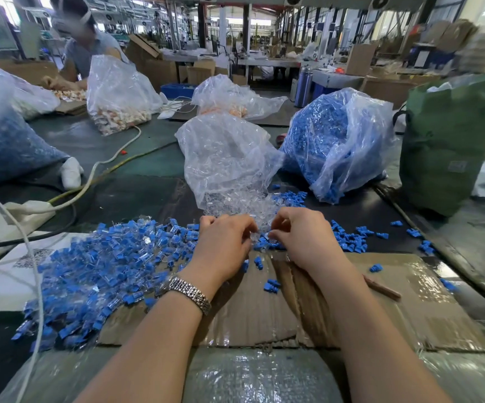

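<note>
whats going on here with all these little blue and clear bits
A person is working small plastic parts by hand. The left hand and right hand both pinch small clear parts at the mouth of an open bag. A heap of blue-and-clear pieces lies to their left; a bag of blue parts stands behind right.

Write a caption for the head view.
Left hand and right hand pinch small clear plastic pieces over a brown cardboard sheet, beside a heap of blue plastic parts.
</note>
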Motion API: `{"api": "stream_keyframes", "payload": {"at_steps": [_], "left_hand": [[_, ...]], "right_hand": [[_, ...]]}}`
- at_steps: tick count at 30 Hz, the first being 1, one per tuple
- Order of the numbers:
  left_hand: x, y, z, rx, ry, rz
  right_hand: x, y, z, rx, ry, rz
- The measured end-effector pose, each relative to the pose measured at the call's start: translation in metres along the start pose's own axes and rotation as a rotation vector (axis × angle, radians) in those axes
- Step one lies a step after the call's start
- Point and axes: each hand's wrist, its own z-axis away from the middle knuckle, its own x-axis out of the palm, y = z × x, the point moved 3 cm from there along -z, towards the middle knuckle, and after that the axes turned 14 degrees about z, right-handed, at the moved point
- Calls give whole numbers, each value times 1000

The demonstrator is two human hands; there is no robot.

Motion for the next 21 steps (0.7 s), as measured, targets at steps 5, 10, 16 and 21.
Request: {"api": "stream_keyframes", "payload": {"at_steps": [5, 10, 16, 21], "left_hand": [[-8, 3, 0, -35, 2, 78], [-18, 9, 4, -102, -22, 242], [-22, 15, 5, -139, -55, 301], [-22, 14, 6, -164, -87, 322]], "right_hand": [[-3, 0, -1, -45, 35, -195], [-7, -4, 2, -115, 91, -291], [-8, -14, 7, -239, 93, -217], [-10, -17, 11, -287, 83, -97]]}}
